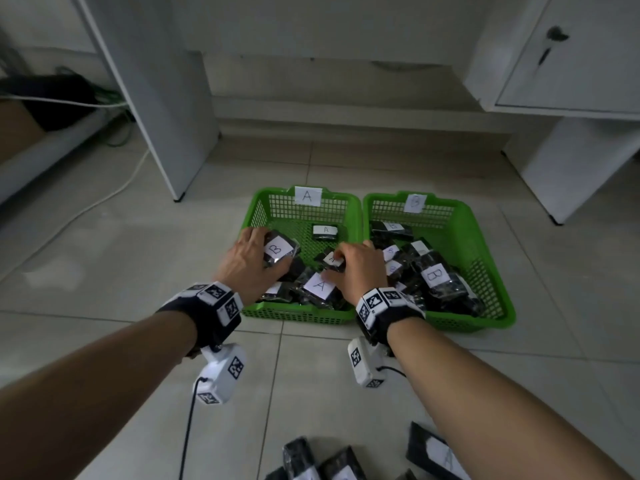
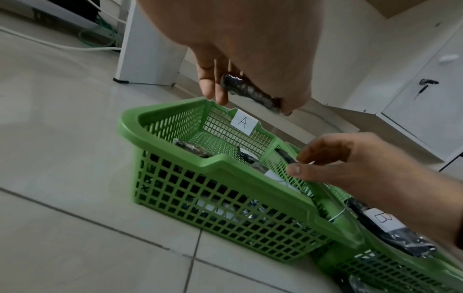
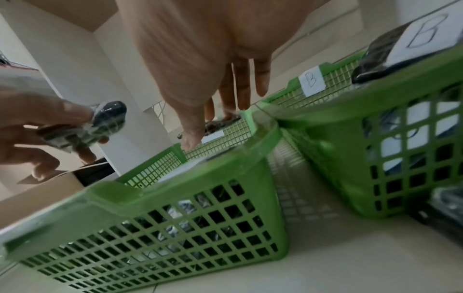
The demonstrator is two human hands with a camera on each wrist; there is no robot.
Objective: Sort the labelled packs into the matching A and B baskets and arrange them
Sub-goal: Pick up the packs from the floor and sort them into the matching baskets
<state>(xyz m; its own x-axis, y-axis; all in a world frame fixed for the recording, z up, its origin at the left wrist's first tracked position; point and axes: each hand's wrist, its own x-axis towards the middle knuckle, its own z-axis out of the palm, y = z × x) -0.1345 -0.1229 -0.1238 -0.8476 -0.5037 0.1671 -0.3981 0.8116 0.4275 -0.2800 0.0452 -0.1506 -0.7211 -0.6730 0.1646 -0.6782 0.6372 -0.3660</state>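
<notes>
Pale floor tiles [image 1: 104,237] were occupied by two green baskets set side by side. Above basket A [image 1: 268,209], a B-labelled pack [image 1: 280,251] was gripped by the left hand [image 1: 246,261]. An A-labelled pack [image 1: 330,260] inside basket A was pinched by the right hand [image 1: 360,268]. Basket B [image 1: 464,223] was filled with B packs.
</notes>
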